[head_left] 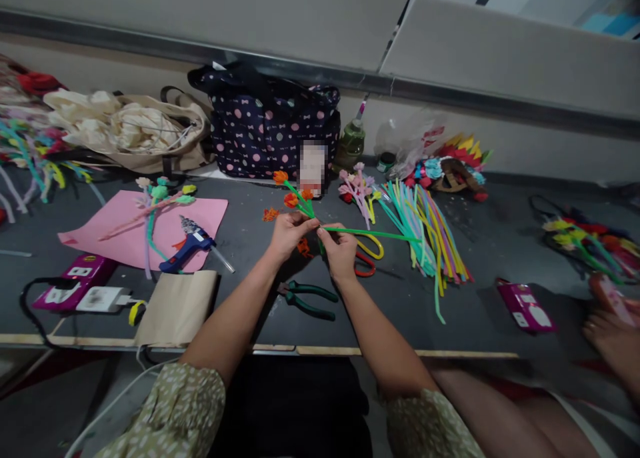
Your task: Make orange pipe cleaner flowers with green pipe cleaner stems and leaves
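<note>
My left hand [290,237] is closed in a pinch on the green stems of a small bunch of orange pipe-cleaner flowers [291,200], whose heads point up and away from me. Right beside it, my right hand [341,250] pinches a green pipe cleaner [377,233] that stretches out to the right. The fingertips of both hands meet at the stems, and whether the pipe cleaner is wound around them is hidden. Scissors with red and yellow handles [373,248] lie partly behind my right hand. Cutting pliers with green grips [311,301] rest on the table below both hands.
Loose pipe cleaners [425,228] lie in a bundle to the right, behind them finished pink flowers [357,185]. At left are a blue glue gun [189,248] on pink paper [127,211], a power strip [75,283] and a brown pad [176,308]. Another person's hand [613,335] is far right.
</note>
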Tool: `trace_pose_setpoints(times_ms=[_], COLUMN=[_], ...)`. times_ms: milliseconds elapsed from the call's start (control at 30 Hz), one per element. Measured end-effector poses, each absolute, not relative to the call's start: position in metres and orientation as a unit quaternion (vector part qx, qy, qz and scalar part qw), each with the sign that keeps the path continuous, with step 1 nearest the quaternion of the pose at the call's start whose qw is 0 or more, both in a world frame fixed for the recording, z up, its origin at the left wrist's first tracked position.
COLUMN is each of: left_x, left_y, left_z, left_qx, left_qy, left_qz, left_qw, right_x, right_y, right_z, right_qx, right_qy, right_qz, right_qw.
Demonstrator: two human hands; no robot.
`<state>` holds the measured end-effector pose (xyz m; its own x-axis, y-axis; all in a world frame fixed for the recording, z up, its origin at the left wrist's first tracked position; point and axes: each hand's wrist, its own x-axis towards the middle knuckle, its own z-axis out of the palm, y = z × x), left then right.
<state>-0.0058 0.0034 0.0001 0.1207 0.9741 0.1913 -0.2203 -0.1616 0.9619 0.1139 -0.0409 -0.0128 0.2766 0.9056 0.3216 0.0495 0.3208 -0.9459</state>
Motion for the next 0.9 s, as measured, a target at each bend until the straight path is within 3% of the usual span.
trace_pose_setpoints(times_ms=[300, 500, 667, 900], left_x=[-0.0104, -0.0115, -0.0089, -0.0024], left_y=[0.0037, 0.0010, -0.0002, 0.0010], left_z=[-0.0009, 0.0010, 0.0023, 0.0018], left_qx=[0.539, 0.537, 0.548, 0.501], left_qy=[0.356, 0.350, 0.356, 0.336], left_qz=[0.530, 0.516, 0.530, 0.585], left_qw=[0.549, 0.568, 0.540, 0.543], right_x=[0.1119, 0.1118, 0.1103, 0.1109], right_y=[-0.0381, -0.0401, -0.0410, -0.0427], right_z=[-0.0135, -0.0089, -0.0126, -0.0118], right_qx=[-0.427, -0.422, -0.420, -0.481], right_qy=[-0.381, -0.367, -0.386, -0.460], right_qz=[0.494, 0.519, 0.486, 0.341], right_qw=[0.655, 0.646, 0.662, 0.664])
